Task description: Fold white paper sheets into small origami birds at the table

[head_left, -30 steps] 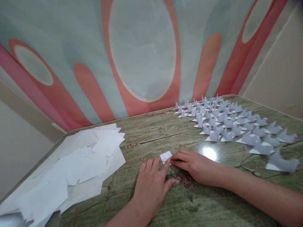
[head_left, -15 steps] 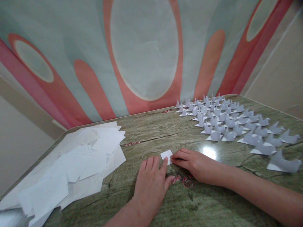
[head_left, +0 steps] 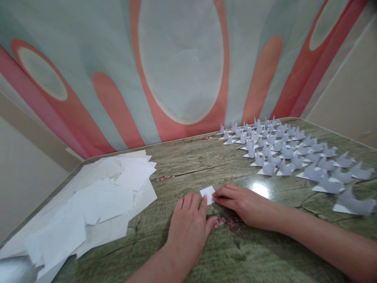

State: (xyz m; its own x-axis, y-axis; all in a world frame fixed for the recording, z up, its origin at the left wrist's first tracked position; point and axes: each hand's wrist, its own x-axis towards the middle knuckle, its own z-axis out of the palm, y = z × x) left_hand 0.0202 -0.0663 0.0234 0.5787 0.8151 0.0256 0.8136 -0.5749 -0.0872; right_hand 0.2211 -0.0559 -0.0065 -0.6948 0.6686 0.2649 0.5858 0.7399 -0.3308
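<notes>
A small white square of folded paper [head_left: 208,193] lies on the wood-patterned table in front of me. My left hand [head_left: 188,224] rests palm down beside it, fingers stretched out and thumb apart. Its index fingertip touches the paper's lower left side. From the right, my right hand [head_left: 237,202] pinches the paper's right edge between thumb and fingers. The underside of the paper and its inner folds are hidden.
A loose, spread pile of white paper sheets [head_left: 108,200] covers the left of the table. Several folded white paper birds [head_left: 285,167] stand in rows at the right, beyond my right forearm. A patterned coral and grey-green covering [head_left: 179,63] hangs behind the table's back edge.
My left index fingertip has drawn back slightly, from over the paper to its lower left side. The right hand keeps its pinch on the edge.
</notes>
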